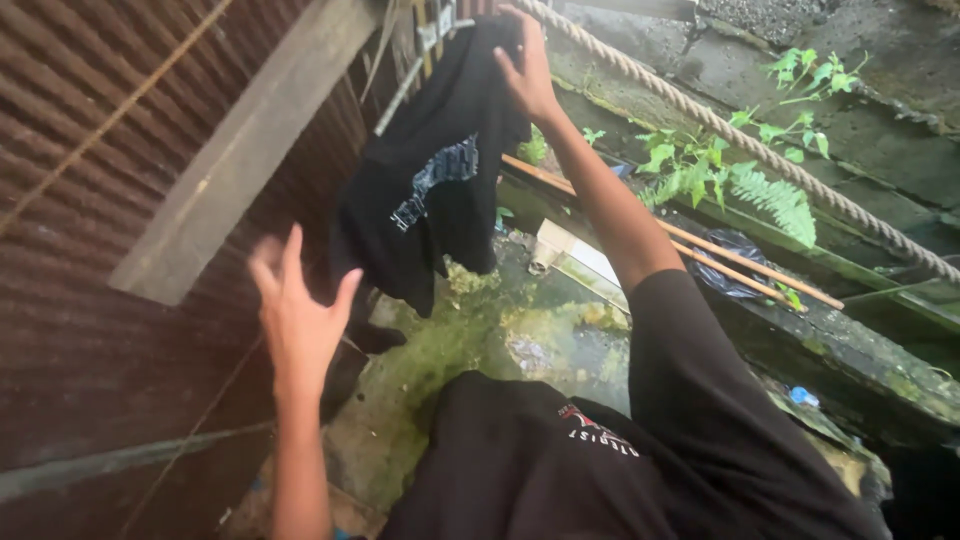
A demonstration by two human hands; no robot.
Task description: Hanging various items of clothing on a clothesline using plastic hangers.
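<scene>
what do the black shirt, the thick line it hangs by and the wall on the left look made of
Black shirt: soft knit fabric, probably cotton, matte; it drapes limp in folds under the right hand. Rope: twisted natural-looking fibre, tan and rough, its strands showing. Wall: corrugated metal sheet, dull reddish brown, likely rusted, with even ridges.

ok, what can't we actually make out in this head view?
- How the black T-shirt is fixed up top: the right hand and the frame's top edge hide it.
- Left hand: motion-blurred, fingers spread, apart from the shirt; fingertip detail lost.
- The shirt's pale print: folded and blurred, unreadable.
- Thick rope: both ends cut off by frame edges.
- Ground litter beyond the bamboo poles: too small to identify.
</scene>
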